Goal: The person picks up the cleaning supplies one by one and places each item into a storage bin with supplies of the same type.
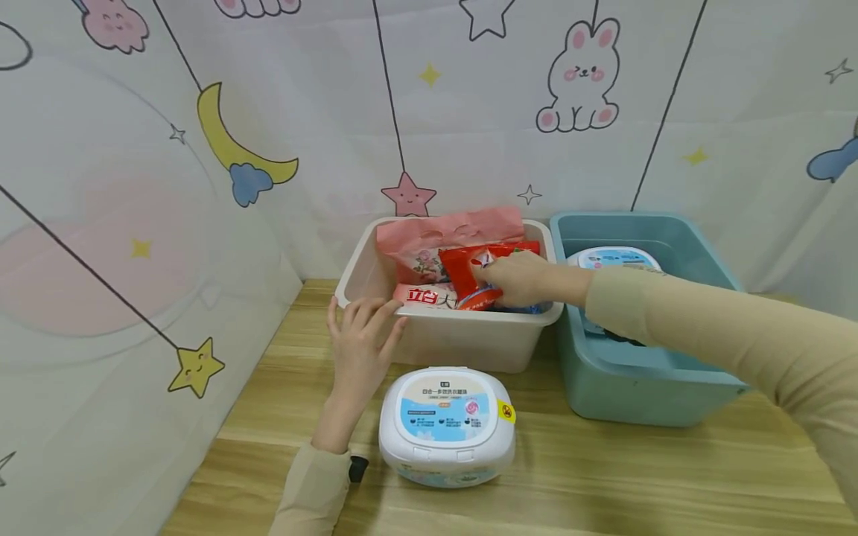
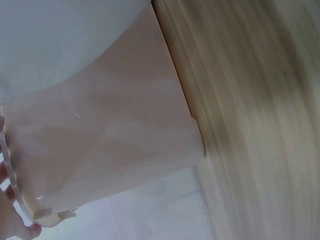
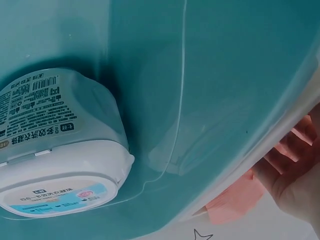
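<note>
Red packet [image 1: 461,272] sits in the pale bin [image 1: 462,344], centre of the head view, among a pink packet [image 1: 450,232] behind and a white packet with red lettering [image 1: 422,296] at its lower left. Right hand [image 1: 521,277] has its fingers bent in on the red packet, seemingly a pinch; fingertips partly hidden. Left hand [image 1: 360,341]: fingers hooked over the bin's front left corner, thumb on the outer side, no packet in it.

Risks, as I judge them: a pinch on slick, soft film could slip if the contents sag; the packet, crowded by its neighbours, could drag the pink one up with it. A hard pull at the rim might tip the bin towards the white tub [image 1: 447,428] just below it in frame. Right forearm crosses the blue-green bin [image 1: 630,398]; a low sweep could knock the second tub [image 1: 615,257] inside.

Red packet's lie: printed face towards the camera, top edge running nearly level, rising slightly rightwards; left edge slanting down to lower centre. Hand covers its lower right, so long axis uncertain.
</note>
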The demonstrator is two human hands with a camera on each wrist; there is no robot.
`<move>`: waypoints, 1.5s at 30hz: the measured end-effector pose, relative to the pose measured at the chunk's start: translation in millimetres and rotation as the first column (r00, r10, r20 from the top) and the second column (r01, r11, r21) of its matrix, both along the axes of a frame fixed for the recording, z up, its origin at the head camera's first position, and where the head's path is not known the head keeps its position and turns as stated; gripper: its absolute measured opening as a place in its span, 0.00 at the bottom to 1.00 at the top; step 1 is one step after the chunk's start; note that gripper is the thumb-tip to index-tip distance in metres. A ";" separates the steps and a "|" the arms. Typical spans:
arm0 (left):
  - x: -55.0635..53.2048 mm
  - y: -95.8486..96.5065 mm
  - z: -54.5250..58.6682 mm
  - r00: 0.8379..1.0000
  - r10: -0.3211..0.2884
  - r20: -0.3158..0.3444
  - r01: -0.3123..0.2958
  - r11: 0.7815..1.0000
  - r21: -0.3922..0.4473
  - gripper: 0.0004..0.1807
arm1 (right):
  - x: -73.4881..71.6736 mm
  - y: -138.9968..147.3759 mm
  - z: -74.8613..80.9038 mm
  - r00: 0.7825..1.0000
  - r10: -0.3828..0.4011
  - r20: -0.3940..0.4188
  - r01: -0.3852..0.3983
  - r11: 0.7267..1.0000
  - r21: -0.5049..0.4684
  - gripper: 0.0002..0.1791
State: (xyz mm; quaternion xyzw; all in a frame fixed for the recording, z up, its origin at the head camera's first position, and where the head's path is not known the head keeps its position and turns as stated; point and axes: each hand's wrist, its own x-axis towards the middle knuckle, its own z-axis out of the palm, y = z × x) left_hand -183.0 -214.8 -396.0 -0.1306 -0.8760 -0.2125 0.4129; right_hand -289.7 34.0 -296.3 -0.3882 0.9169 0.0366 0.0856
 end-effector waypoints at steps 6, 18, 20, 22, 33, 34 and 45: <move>-1.0 1.3 -0.3 1.000 -0.003 -0.008 0.003 1.000 0.007 0.13 | 2.8 1.8 -0.7 1.000 -0.009 0.022 0.008 0.999 0.042 0.33; -1.3 1.9 -1.3 1.000 -0.001 -0.006 0.001 1.000 0.012 0.14 | 6.5 8.8 2.2 0.985 -0.044 0.165 0.038 0.998 0.042 0.30; -1.2 1.9 -1.1 1.000 -0.001 -0.004 0.001 1.000 0.013 0.14 | 7.0 8.9 3.2 0.984 -0.049 0.171 0.043 0.998 0.038 0.29; -1.1 2.0 -1.2 1.000 -0.004 -0.003 0.004 1.000 0.016 0.14 | 7.7 8.9 4.0 0.983 -0.052 0.176 0.047 0.998 0.033 0.27; -1.0 2.2 -1.0 1.000 -0.007 -0.020 0.007 1.000 0.019 0.14 | 10.8 13.9 10.4 0.993 -0.044 0.109 0.045 0.999 -0.009 0.25; -1.1 2.3 -1.2 1.000 -0.008 -0.023 0.008 1.000 0.020 0.14 | 11.5 14.7 11.5 0.993 -0.051 0.102 0.053 0.998 -0.015 0.25; -1.2 2.0 -1.8 1.000 -0.009 -0.019 0.009 1.000 0.017 0.14 | 17.8 27.2 26.1 0.994 -0.090 0.064 0.096 0.991 -0.093 0.24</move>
